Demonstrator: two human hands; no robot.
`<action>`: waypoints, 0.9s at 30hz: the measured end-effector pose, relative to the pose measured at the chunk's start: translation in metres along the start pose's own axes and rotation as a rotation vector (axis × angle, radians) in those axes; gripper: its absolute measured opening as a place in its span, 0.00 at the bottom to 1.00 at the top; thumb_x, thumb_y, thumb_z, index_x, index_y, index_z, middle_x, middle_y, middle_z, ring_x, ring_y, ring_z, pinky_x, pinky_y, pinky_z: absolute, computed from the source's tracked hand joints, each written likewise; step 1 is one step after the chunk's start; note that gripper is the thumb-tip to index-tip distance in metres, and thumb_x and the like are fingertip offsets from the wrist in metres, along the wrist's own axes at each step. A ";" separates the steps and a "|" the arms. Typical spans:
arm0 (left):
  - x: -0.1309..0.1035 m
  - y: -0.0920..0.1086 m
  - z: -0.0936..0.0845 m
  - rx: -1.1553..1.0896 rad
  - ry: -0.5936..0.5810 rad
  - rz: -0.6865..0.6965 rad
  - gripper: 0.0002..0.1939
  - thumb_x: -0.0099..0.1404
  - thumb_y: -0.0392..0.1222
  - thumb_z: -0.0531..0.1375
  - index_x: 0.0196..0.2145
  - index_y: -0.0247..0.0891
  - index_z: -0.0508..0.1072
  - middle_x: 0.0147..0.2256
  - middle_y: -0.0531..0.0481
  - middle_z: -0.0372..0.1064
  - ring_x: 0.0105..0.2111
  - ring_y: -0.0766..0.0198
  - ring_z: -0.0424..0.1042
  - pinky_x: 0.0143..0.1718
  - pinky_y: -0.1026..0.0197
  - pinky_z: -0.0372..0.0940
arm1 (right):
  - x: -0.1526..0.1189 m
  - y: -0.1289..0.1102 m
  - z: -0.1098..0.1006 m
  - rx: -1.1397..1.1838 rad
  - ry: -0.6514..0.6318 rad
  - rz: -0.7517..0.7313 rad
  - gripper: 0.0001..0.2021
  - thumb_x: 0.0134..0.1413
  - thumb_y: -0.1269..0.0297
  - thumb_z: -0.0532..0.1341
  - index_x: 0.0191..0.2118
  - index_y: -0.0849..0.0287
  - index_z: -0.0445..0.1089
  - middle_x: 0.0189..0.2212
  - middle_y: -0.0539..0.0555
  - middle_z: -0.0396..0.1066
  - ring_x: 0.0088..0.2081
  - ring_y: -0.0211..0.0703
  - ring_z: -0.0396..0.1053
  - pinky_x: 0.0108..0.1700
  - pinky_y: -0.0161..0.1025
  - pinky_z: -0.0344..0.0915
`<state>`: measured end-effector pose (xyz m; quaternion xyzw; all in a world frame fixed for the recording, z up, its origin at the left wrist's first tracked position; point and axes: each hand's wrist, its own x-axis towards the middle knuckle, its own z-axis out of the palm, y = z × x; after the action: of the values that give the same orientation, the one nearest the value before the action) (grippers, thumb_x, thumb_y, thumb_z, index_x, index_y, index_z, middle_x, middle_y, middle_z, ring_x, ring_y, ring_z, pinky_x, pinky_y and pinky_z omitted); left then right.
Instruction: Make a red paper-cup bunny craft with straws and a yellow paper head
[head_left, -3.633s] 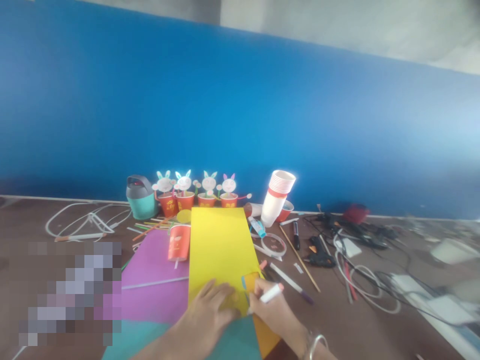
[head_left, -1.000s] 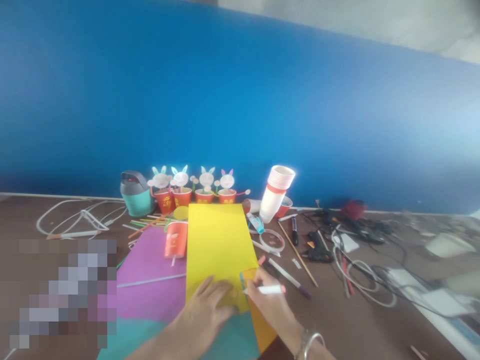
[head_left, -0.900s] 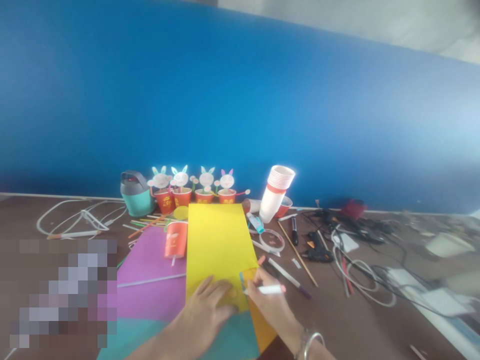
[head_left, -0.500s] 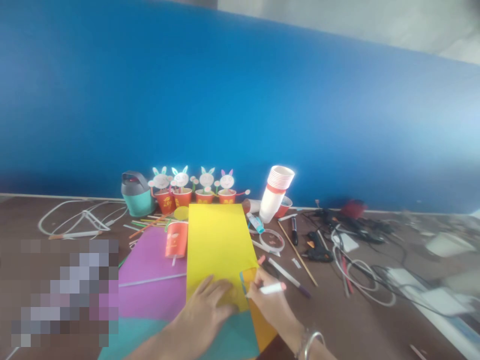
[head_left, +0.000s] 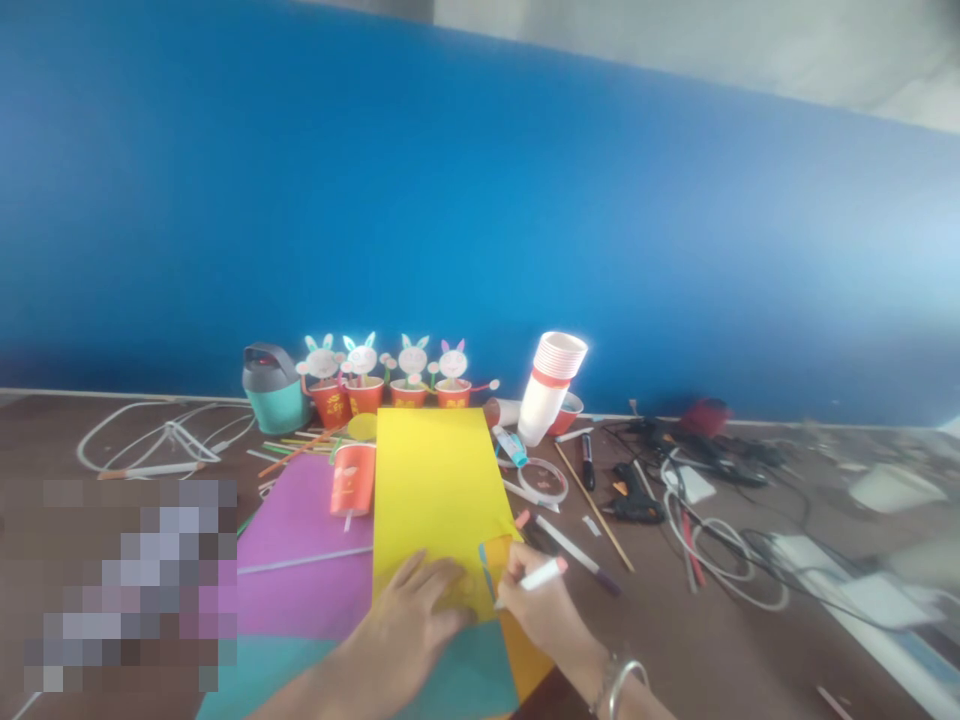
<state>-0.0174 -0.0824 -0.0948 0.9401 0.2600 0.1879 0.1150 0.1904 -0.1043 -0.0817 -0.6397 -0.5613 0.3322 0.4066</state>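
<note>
My left hand [head_left: 416, 625] lies flat with its fingers stretched on the lower part of a yellow sheet [head_left: 431, 480]. Closed in a writing grip, my right hand [head_left: 547, 615] holds a white marker [head_left: 541, 576] with a pink end, tip pointing down at the sheet's right edge. Under that hand, an orange sheet [head_left: 525, 665] shows, with a thin blue strip beside the fingers. A teal sheet [head_left: 472, 670] reaches below the left hand, and a purple sheet [head_left: 300, 590] lies to the left. Any mark at the marker's tip is too small to tell.
Behind the sheets stand several rabbit-faced red cups [head_left: 454, 392], a teal lidded container [head_left: 277, 395] and a tilted stack of white cups [head_left: 551, 390]. A red cup [head_left: 352, 480] rests on the purple sheet. Rightward lie a purple-ended marker [head_left: 577, 555], a stick [head_left: 596, 510], a glue gun [head_left: 637, 500] and cables.
The marker in my right hand has tilted more steeply, and the hand has shifted slightly left and down. My left hand stays in place on the yellow sheet.
</note>
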 end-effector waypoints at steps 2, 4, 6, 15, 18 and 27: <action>0.000 0.000 0.000 0.002 -0.005 0.000 0.17 0.67 0.32 0.52 0.47 0.49 0.72 0.52 0.48 0.67 0.55 0.56 0.64 0.58 0.43 0.56 | 0.000 0.000 -0.001 0.002 -0.009 0.020 0.09 0.36 0.67 0.52 0.19 0.52 0.46 0.15 0.41 0.44 0.19 0.33 0.48 0.20 0.32 0.49; 0.000 0.001 -0.001 0.005 -0.012 -0.001 0.16 0.67 0.33 0.52 0.47 0.49 0.71 0.53 0.48 0.67 0.55 0.55 0.63 0.58 0.42 0.56 | 0.000 0.000 -0.001 0.006 -0.014 0.036 0.09 0.36 0.67 0.52 0.19 0.53 0.46 0.16 0.41 0.44 0.19 0.33 0.47 0.20 0.32 0.48; 0.001 0.002 -0.003 0.011 -0.016 0.000 0.16 0.67 0.33 0.52 0.47 0.49 0.71 0.52 0.48 0.67 0.55 0.55 0.63 0.57 0.41 0.57 | -0.001 0.000 -0.001 0.012 -0.015 0.045 0.09 0.35 0.66 0.52 0.18 0.53 0.46 0.16 0.41 0.44 0.19 0.33 0.46 0.20 0.32 0.47; 0.007 0.010 -0.020 0.057 -0.041 0.004 0.16 0.67 0.33 0.53 0.47 0.50 0.72 0.51 0.47 0.69 0.54 0.56 0.65 0.55 0.45 0.61 | 0.000 0.002 0.000 0.070 -0.003 0.032 0.08 0.34 0.64 0.52 0.17 0.53 0.47 0.15 0.41 0.45 0.18 0.32 0.47 0.20 0.32 0.47; 0.006 0.010 -0.022 0.050 -0.048 -0.001 0.16 0.67 0.32 0.53 0.47 0.49 0.72 0.52 0.47 0.69 0.54 0.55 0.65 0.56 0.44 0.60 | 0.001 0.004 -0.002 0.097 0.042 0.033 0.09 0.36 0.64 0.52 0.18 0.53 0.47 0.14 0.41 0.45 0.19 0.33 0.48 0.20 0.32 0.49; 0.006 0.011 -0.021 0.046 -0.003 0.001 0.16 0.67 0.33 0.54 0.46 0.50 0.73 0.51 0.48 0.69 0.53 0.56 0.66 0.55 0.47 0.60 | 0.001 0.012 -0.002 -0.021 -0.033 -0.009 0.09 0.39 0.67 0.53 0.19 0.54 0.48 0.16 0.41 0.45 0.19 0.33 0.48 0.21 0.33 0.46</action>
<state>-0.0166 -0.0856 -0.0709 0.9429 0.2638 0.1803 0.0937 0.1974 -0.1041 -0.0913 -0.6357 -0.5744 0.3349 0.3922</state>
